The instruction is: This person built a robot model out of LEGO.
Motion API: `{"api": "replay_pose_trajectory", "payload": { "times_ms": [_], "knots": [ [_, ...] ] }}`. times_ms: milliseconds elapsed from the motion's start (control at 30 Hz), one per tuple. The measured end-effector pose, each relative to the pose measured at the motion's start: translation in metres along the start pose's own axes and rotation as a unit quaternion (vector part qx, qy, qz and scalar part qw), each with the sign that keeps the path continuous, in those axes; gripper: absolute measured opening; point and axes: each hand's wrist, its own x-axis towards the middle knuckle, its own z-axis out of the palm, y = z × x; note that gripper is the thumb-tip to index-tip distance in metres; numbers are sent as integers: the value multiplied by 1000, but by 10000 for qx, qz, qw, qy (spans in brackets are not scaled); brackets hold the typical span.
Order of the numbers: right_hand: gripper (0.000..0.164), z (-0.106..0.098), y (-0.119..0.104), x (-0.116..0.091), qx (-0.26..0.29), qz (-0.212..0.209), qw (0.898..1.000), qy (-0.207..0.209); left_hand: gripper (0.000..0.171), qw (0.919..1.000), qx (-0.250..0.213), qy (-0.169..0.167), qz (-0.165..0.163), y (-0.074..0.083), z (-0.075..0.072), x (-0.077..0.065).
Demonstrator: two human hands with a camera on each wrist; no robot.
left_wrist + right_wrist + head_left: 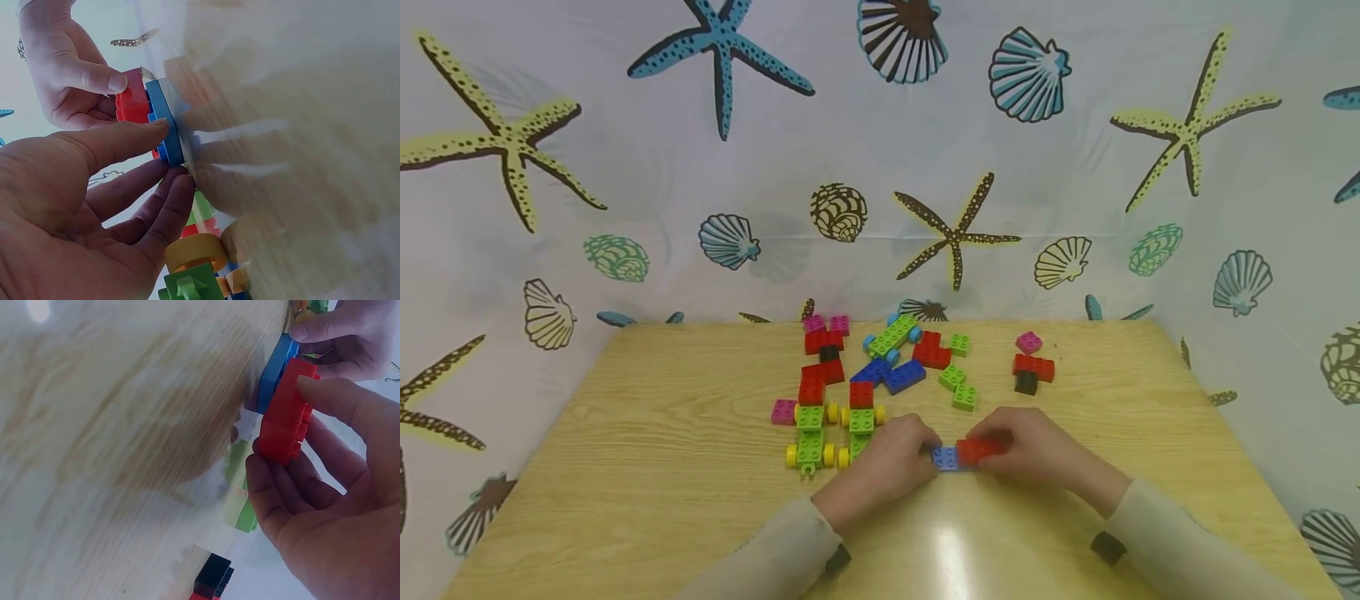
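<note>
My left hand point(891, 454) pinches one end of a light blue building brick point(945, 458), low over the table in front of me. In the left wrist view the thumb lies along the side of this flat blue brick point(164, 106). My right hand point(1030, 450) grips a long red brick point(973, 452) between thumb and fingers. The red brick point(289, 412) sits over the right part of the blue one and sticks out beyond its end. Blue studs show at the left end. Fingers partly hide both bricks.
Left of the hands stand two green-and-red builds with yellow wheels point(810, 442). Behind are a green car with blue wheels point(895, 336), dark blue bricks point(904, 377), several green bricks point(964, 397) and red bricks point(931, 354). Right back lie red, black point(1026, 382) and pink bricks point(1029, 342).
</note>
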Motion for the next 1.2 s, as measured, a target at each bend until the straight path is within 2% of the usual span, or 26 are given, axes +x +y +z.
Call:
{"api": "replay_pose_trajectory", "payload": {
  "times_ms": [200, 400, 533, 667, 833, 1000, 1200],
  "knots": [
    [26, -1, -2, -1, -209, -194, 9996, 22, 25, 9993, 86, 142, 347, -6, 3, 3],
    [24, -3, -6, 0, -375, -439, 9983, -29, 25, 9998, 26, 51, 167, -3, 2, 2],
    [23, -4, -8, 2, -455, -367, 9982, -104, 27, 10000, 76, -40, 23, 2, -2, -1],
    [28, -4, -11, 6, -311, -78, 9992, -220, 28, 9999, 69, -84, -87, 5, -3, -2],
    [34, 1, -13, 12, -222, -86, 9993, -300, 26, 9999, 130, -67, 18, 4, -3, 0],
    [29, 4, -10, 15, -304, -171, 9990, -287, 25, 9997, 173, -149, 128, 3, -3, 1],
    [25, 3, -3, 14, -379, -105, 9990, -229, 33, 9992, 56, -319, 222, 5, -10, 2]
  ]
}}
